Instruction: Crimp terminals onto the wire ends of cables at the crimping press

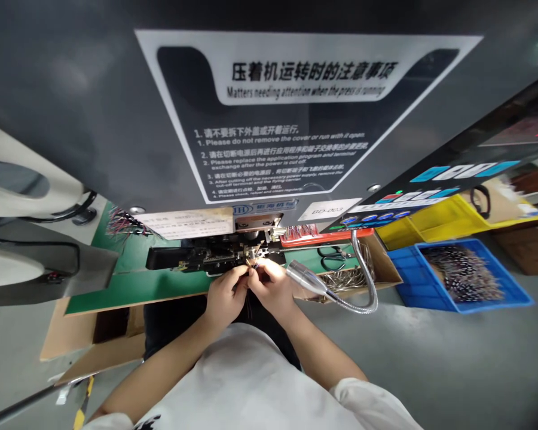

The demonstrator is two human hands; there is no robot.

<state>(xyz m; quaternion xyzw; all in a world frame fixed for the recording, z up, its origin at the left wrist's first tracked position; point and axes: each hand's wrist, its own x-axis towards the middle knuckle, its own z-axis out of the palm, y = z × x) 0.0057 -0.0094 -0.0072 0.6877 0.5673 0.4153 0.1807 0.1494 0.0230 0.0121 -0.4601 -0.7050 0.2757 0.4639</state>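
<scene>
Both of my hands meet in front of the black tooling (206, 257) of a grey press machine (269, 119). My left hand (224, 295) is closed in a pinch, and my right hand (271, 286) is closed too. Between them they hold thin wires (250, 272) whose tips point at the press head (260, 236). A gooseneck lamp (305, 276) shines on my right hand from the right.
A green table top (130, 283) carries the tooling. A bundle of coloured wires (119, 222) lies at the back left, scissors (334, 258) and a red tray (323, 236) at the right. A cardboard box (376, 263), a yellow bin (430, 224) and a blue bin (466, 275) hold wire pieces.
</scene>
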